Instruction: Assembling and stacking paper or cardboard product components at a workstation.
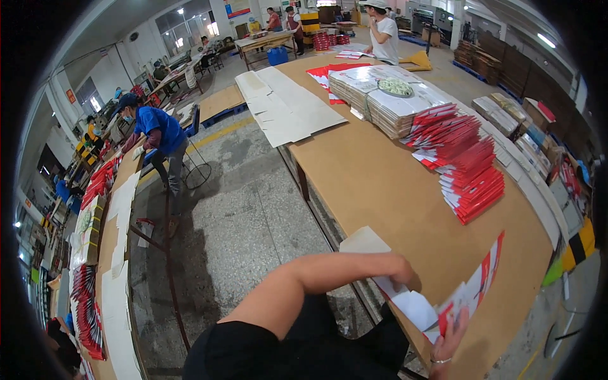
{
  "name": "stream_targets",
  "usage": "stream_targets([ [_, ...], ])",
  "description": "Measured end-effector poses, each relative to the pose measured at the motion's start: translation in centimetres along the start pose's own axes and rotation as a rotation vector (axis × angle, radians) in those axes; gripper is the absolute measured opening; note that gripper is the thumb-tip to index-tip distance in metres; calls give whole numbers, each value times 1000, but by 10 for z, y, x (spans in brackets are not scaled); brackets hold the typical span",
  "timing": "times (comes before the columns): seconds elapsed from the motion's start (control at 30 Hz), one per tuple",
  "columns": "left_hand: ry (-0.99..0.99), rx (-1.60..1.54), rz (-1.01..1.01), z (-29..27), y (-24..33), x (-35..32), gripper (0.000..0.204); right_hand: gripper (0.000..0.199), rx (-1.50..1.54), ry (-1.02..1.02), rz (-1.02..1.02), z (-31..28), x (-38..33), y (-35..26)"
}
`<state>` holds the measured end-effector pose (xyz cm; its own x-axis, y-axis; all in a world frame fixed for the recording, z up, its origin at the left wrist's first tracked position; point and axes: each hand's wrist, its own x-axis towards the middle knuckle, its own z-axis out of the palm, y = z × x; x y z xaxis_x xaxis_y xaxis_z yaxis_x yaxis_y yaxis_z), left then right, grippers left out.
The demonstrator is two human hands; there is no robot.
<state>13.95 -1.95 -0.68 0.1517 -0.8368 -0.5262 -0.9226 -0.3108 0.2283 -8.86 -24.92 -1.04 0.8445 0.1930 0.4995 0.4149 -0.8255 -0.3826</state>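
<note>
Left hand (400, 269) reaching across, grip pressing flat carton (405, 297) | right hand (451, 335) raised, grip pinching its edge

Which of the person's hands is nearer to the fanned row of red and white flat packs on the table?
Right. The right hand sits at the table's near edge, below the fanned row of red and white flat packs, holding a red and white sheet. The left hand lies farther left.
</note>
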Motion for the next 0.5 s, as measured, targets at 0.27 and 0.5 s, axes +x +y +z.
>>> stream_targets([
  [0.27, 466, -198, -134, 5, -25, -8, 52, 49, -196, -369, 282, 8, 32, -34],
  [0.5, 796, 300, -44, 68, 32, -86, 36, 58, -158, -224, 270, 28, 13, -8],
])
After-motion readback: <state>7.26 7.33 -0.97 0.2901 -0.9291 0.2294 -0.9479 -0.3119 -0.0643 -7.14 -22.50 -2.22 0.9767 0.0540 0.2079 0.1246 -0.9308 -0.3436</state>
